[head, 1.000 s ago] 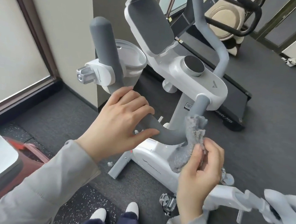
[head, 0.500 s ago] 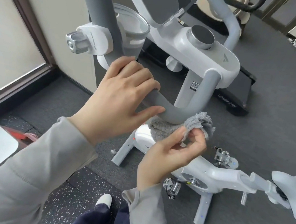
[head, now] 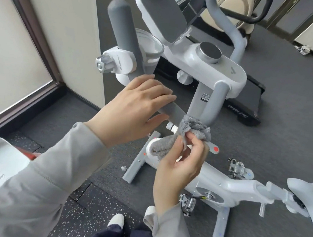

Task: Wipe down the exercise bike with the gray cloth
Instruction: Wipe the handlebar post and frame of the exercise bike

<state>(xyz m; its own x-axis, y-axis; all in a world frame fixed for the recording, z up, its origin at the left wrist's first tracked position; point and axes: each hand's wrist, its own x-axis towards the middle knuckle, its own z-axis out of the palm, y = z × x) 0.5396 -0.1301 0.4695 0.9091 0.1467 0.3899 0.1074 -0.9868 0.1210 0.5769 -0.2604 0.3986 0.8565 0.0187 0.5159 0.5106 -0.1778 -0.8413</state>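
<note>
Pinching cloth [head: 193,131] w/ R hand [head: 180,171] against underside of bike [head: 211,66] handlebar [head: 173,111] bend; L hand [head: 133,108] on same bar, fingers together, draped over it.

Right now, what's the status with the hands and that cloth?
Left hand rests on gray handlebar. Right hand pinches gray cloth against the bar's bend. Nothing blocking.

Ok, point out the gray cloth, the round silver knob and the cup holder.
gray cloth [head: 194,131]: head view, fluffy bunch under the handlebar.
round silver knob [head: 210,52]: head view, flat top face.
cup holder [head: 155,50]: head view, right wall.
</note>
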